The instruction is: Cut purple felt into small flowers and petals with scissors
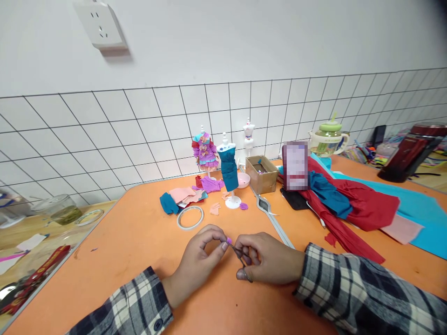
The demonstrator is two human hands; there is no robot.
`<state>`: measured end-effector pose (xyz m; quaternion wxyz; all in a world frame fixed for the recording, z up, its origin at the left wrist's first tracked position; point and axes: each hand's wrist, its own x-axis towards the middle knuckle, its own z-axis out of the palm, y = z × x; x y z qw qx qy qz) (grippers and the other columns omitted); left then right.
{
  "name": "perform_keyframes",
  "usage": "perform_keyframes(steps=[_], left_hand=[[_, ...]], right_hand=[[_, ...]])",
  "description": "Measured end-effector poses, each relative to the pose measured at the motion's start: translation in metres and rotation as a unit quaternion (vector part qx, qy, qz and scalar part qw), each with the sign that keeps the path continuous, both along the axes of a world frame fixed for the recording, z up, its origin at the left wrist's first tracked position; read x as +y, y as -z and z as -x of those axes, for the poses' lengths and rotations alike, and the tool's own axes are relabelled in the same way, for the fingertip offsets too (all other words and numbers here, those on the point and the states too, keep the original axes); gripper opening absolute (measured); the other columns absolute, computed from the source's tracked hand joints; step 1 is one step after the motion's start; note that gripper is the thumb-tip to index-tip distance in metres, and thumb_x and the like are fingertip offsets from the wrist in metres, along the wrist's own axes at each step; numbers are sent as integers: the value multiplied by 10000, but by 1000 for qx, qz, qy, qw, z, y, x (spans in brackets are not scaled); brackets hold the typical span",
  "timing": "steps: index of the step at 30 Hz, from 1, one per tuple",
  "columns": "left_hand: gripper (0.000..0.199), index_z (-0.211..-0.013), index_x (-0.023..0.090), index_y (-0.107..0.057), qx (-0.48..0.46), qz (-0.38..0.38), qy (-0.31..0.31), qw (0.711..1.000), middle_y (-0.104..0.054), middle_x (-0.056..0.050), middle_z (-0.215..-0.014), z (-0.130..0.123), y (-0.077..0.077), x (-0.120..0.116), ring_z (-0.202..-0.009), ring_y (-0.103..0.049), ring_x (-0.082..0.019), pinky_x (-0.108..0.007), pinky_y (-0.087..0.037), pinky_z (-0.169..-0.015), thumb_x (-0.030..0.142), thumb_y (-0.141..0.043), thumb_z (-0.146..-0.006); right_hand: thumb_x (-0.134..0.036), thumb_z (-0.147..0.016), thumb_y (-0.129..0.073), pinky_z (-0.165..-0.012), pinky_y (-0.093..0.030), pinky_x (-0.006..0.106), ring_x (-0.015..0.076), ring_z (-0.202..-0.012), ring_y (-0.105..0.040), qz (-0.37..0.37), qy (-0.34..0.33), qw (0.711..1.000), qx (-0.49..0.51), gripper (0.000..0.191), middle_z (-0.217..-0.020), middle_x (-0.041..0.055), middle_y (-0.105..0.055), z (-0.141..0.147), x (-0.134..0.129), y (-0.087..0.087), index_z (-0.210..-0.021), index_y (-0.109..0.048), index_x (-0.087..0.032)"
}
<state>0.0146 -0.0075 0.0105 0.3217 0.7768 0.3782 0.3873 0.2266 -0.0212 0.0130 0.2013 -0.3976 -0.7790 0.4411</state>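
Observation:
Between thumb and fingers, my left hand (204,256) pinches a tiny purple piece (229,240), which looks like crepe paper. My right hand (267,258) grips a small pair of scissors (243,266), its blades pointing left at that piece. Just beyond my hands stands a small white mannequin (225,146) wrapped in a teal paper dress (229,170). Scraps in peach (215,209) and purple (243,206) lie by its round base. A roll of white tape (190,217) rests flat to the left. The scissor tips are partly hidden by my fingers.
Behind stand a dressed mannequin (205,151), a bare one (248,132), a pink bowl (243,180) and a cardboard box (261,174). To the right are an upright phone (295,165), red crepe paper (366,200), a teapot (328,139) and a dark red flask (412,153).

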Motion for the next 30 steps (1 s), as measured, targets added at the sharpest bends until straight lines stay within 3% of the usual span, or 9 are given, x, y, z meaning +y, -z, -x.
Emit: perform_keyframes(steps=[17, 25, 28, 30], left_hand=[[122, -773, 177, -608, -18, 57, 33, 998, -622, -47, -858, 1, 7, 5, -818, -578, -167, -284, -452, -780, 255, -574, -860], [136, -790, 178, -653, -13, 75, 57, 995, -648, -51, -851, 1, 9, 7, -809, -594, -172, -290, -458, -780, 292, -610, -849], [193, -777, 170, -665, -22, 106, 55, 993, -649, -53, -839, 0, 10, 8, -804, -591, -176, -288, -460, -771, 348, -626, -839], [231, -781, 169, -681, -31, 150, 46, 987, -657, -50, -836, 0, 11, 9, -801, -586, -174, -285, -459, -773, 386, -628, -840]], right_hand=[[-312, -727, -710, -498, -317, 194, 75, -537, -400, 27, 1, 1000, -5, 192, -570, -73, -445, -6, 5, 6, -752, -574, -177], [-353, -710, -721, -500, -327, 196, 79, -527, -436, 55, -16, 998, -3, 219, -565, -63, -499, -8, 6, 4, -767, -609, -174], [-333, -751, -669, -499, -348, 204, 90, -507, -481, 80, 16, 997, 3, 191, -569, -60, -539, -10, 11, 5, -856, -614, -183], [-311, -750, -665, -516, -353, 211, 102, -533, -516, 38, 76, 996, -22, 245, -612, -60, -580, -14, 15, 5, -950, -578, -202]])
